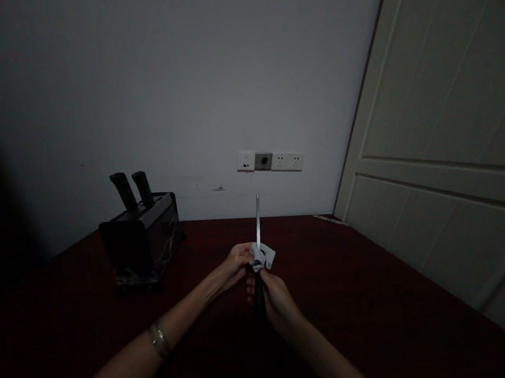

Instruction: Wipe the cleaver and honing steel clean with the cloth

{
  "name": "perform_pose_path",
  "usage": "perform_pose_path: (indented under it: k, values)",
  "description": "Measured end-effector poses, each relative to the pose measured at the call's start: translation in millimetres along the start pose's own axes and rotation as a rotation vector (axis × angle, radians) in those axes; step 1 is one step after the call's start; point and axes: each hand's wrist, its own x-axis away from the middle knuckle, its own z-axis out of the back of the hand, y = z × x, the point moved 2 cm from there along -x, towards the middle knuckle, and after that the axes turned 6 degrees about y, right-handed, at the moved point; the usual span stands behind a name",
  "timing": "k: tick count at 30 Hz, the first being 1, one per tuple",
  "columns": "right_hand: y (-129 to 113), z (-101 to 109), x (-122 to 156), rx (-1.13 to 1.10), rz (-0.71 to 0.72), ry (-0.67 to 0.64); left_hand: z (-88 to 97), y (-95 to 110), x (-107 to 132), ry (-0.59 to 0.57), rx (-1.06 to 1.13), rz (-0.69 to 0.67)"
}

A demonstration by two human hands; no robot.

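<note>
A honing steel [258, 223], a slim shiny rod with a dark handle, stands nearly upright at the middle of the view. My right hand [280, 303] is closed round its black handle, thumb toward the top. Crumpled about the foot of the rod, just above the handle, is a small pale cloth [262, 256]. My left hand [237, 263] pinches this cloth against the rod from the left side. Some of the left fingers are hidden behind the cloth.
At the left on the dark red table [212, 233] stands a knife block [145, 238] with two black handles sticking out. Behind the table is a grey wall with sockets [280, 162]. A pale panelled door [441, 139] borders the right side. The light is dim.
</note>
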Motion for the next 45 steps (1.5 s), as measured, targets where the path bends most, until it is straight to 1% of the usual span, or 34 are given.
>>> perform_pose_path:
  k: [1,3,8,11,15,18,22,31,39,45]
  values:
    - [1,0,0,-0.005,-0.017,-0.014,-1.1,-1,0,0.026,0.001,-0.001]
    - [2,-1,-1,-0.01,-0.005,-0.023,-3.0,-3,-2,0.097,0.006,0.005]
    - [4,-1,-2,0.037,0.053,0.035,-6.5,-14,-5,0.274,-0.022,0.064]
    - [4,-2,-3,0.094,0.061,0.072,-7.3,-16,-7,0.311,-0.041,0.084]
    - [1,-6,-2,0.142,0.078,0.073,-4.1,-8,-16,0.356,0.001,0.06]
    - [1,-8,0,0.173,0.069,0.064,4.2,2,-27,0.408,0.021,0.035]
    - [7,-9,3,0.215,0.047,0.058,21.4,13,-39,0.491,0.027,0.011]
    - [22,-6,8,0.255,0.041,0.022,53.3,24,-51,0.577,0.076,-0.064]
    - [23,-4,12,0.329,0.018,0.01,65.7,35,-52,0.634,0.129,-0.099]
    - [24,-4,13,0.342,-0.006,0.0,75.7,36,-51,0.636,0.154,-0.13]
